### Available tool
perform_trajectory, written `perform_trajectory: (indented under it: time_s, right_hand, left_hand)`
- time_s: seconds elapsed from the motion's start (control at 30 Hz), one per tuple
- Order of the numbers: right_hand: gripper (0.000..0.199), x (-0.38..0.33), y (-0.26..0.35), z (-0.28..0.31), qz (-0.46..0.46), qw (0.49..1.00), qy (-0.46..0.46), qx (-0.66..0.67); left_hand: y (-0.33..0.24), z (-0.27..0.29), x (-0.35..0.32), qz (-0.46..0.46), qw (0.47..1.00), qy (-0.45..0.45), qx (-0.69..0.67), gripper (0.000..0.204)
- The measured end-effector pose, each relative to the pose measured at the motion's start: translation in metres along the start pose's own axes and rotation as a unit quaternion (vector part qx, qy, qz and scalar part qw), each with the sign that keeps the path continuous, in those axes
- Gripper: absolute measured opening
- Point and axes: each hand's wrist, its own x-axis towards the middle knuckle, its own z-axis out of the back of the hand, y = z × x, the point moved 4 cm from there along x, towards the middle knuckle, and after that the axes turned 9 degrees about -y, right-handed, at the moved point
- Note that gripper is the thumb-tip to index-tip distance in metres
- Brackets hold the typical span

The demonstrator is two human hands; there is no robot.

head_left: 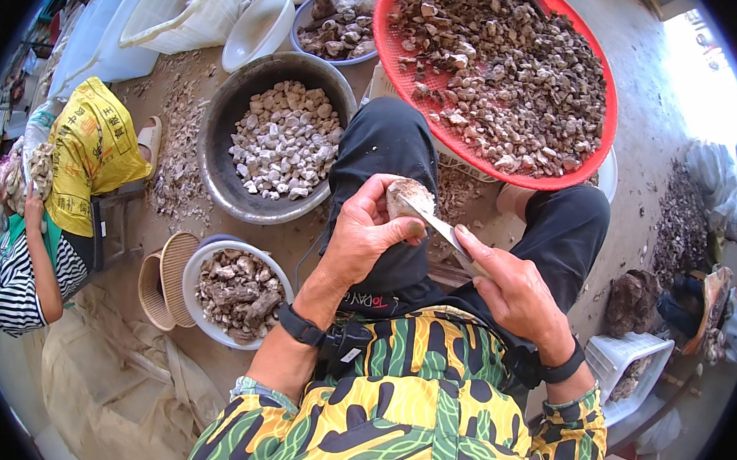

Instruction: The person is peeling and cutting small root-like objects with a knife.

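My left hand (361,236) grips a whitish tuber-like chunk (409,198) with brown skin on its far side, just above my left knee. A knife (443,229) is in my right hand (518,291), its pale blade slanting up and left until it meets the chunk. The thumb of my left hand lies along the near side of the piece, close to the blade. Past my knees, a red round sieve basket (609,118) holds many dark, rough unpeeled pieces. A dark metal basin (213,157) to the left contains cleaned, whitish pieces.
A white bowl of brown chunks (287,288) stands near my left elbow beside a woven hat-like item (179,271). At far left sits another person in a striped top (32,281). White tubs (187,16) stand at the back left; a white crate (614,359) lies right.
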Motion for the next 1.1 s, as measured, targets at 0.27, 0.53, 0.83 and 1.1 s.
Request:
perform_trajectory:
  time_s: [0.27,0.53,0.83,1.1]
  right_hand:
    - [0.067,0.014,0.018,-0.014,-0.036,0.997,-0.045,-0.043]
    - [0.060,0.028,0.027,-0.021,-0.059,0.994,-0.077,-0.050]
    - [0.063,0.011,0.003,0.002,0.037,0.998,-0.057,-0.004]
    - [0.067,0.000,-0.004,0.011,0.020,1.000,0.014,-0.013]
  left_hand:
    - [-0.003,-0.004,0.002,-0.029,1.000,-0.011,0.002,0.036]
    - [-0.001,-0.004,0.003,-0.030,0.999,-0.037,0.005,0.035]
    - [-0.003,0.001,-0.004,0.039,0.998,0.029,-0.035,0.039]
    - [-0.010,0.008,0.000,0.105,0.986,0.093,-0.095,0.050]
